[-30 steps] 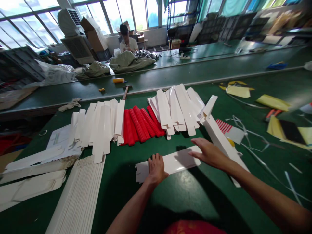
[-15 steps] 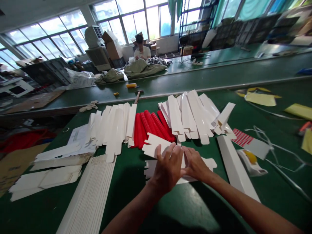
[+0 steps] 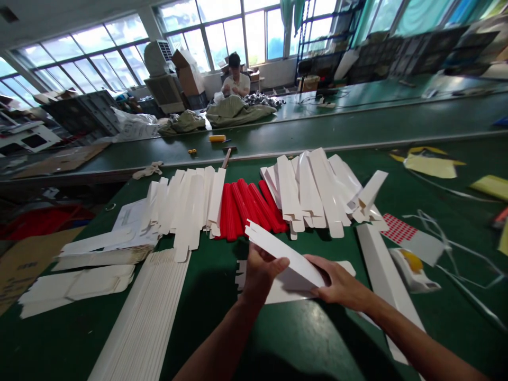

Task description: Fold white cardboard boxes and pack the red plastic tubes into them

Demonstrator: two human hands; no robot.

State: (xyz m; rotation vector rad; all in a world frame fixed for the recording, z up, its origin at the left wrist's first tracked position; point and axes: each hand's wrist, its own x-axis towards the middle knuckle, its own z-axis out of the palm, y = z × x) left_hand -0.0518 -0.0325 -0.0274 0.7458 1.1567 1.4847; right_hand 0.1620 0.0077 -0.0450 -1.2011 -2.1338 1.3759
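Both my hands hold a long white card strip (image 3: 283, 256) with a notched end, tilted up above the table. My left hand (image 3: 262, 275) is under its near part, and my right hand (image 3: 337, 283) grips the lower end. Beneath them lies a flat white die-cut card blank (image 3: 289, 295). Just past the strip's tip are red ribbed plastic strips (image 3: 248, 209), lying side by side between two heaps of folded white card pieces (image 3: 186, 206) (image 3: 313, 190). A tall stack of flat white card (image 3: 143, 317) lies at my left.
The green table (image 3: 309, 338) also holds a long white folded box (image 3: 383, 270) and a red-dotted sheet (image 3: 399, 228) at right. A co-worker (image 3: 236, 82) sits behind a further green bench beside cloth sacks (image 3: 238, 112).
A white strip that lay flat under my hands a second ago is now raised and tilted between them. My hands have closed toward each other, and the view has swung left.
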